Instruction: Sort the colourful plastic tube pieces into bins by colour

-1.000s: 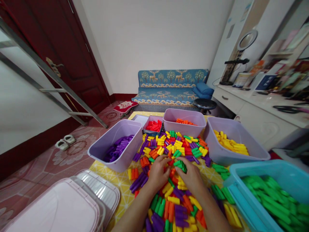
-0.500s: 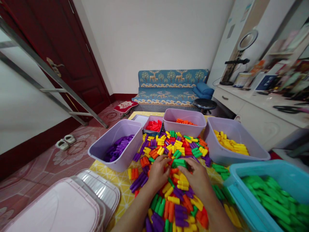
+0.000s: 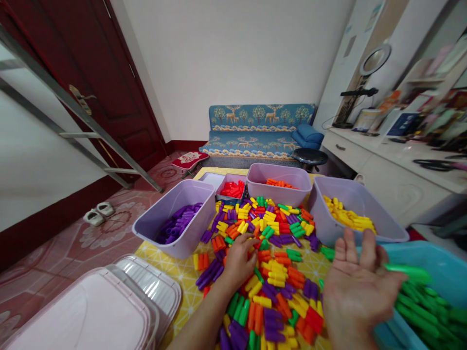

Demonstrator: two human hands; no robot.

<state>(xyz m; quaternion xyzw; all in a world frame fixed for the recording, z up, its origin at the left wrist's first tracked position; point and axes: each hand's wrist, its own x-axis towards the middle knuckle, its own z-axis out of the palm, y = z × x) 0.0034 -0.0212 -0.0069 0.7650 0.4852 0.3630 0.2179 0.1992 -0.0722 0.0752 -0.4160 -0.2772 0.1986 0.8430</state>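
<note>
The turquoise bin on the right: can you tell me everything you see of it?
The turquoise bin looks like smooth plastic and stands upright, open at the top, cut off by the picture's right edge. Loose green tube-like pieces lie heaped inside, touching it. The person's open right hand hides its left part; whether they touch is unclear. Its base is hidden.
</note>
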